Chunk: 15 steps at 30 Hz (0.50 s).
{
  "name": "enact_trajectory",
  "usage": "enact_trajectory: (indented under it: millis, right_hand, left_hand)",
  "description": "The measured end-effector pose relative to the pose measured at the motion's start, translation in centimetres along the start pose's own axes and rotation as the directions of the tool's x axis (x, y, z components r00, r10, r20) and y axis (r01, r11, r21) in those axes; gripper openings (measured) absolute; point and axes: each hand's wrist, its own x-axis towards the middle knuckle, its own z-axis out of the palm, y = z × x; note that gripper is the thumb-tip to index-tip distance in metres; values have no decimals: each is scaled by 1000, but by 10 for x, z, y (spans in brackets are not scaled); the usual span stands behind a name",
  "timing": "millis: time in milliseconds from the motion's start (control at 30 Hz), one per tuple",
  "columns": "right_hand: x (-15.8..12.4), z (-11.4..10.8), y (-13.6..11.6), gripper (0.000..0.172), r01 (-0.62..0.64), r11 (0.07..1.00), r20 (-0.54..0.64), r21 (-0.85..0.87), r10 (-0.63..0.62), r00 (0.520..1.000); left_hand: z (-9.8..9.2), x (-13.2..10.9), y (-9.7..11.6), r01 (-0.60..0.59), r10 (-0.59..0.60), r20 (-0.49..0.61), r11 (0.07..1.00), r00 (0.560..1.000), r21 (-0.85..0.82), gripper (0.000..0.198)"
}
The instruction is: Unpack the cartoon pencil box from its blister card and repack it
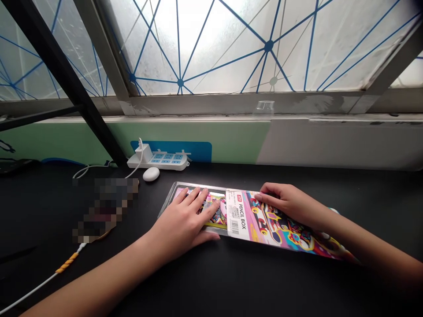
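A colourful pencil box point(214, 211) lies on the black desk point(231, 281), partly inside a printed cardboard sleeve point(280, 226) labelled "PENCIL BOX". My left hand point(185, 224) rests flat on the exposed left end of the box, fingers stretched out and thumb against its near edge. My right hand point(291, 204) lies over the sleeve's far edge, fingers curled around it and gripping it. The right end of the sleeve is hidden under my right forearm.
A white power strip point(158, 160) with a plugged-in adapter stands against the wall at the back. A small white oval object point(151, 174) lies in front of it. A blurred-out object point(102, 207) and a white cable point(42, 281) lie at the left. A black diagonal post point(66, 83) rises at the left.
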Motion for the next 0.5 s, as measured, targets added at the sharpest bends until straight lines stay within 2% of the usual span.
enact_trajectory:
  millis: [67, 133, 200, 267, 333, 400, 500]
  right_hand:
    - [0, -2, -1, 52, 0, 1000, 3, -1, 0, 1000]
    - [1, -3, 1, 53, 4, 1000, 8, -1, -4, 1000]
    - [3, -3, 5, 53, 15, 1000, 15, 8, -15, 1000]
    - [4, -3, 9, 52, 22, 1000, 27, 20, -22, 999]
    - [5, -4, 11, 53, 28, 999, 44, 16, -29, 999]
    - [5, -6, 14, 52, 33, 999, 74, 6, -33, 997]
    - [4, -13, 18, 48, 40, 999, 138, 1, -40, 990]
  left_hand:
    - [-4, -3, -4, 12, -13, -9, 989, 1000, -148, 78]
    - [-7, -7, -12, 46, -74, -59, 923, 996, -382, 78]
    - [-8, -10, -22, 93, -228, -137, 773, 964, -628, 75]
    - [-6, -11, -29, 120, -425, -171, 576, 889, -809, 75]
    - [-4, -10, -33, 125, -561, -131, 395, 818, -910, 74]
    - [-1, -7, -35, 117, -625, -68, 251, 777, -961, 73]
    - [0, -2, -37, 84, -681, 1, 89, 733, -992, 69]
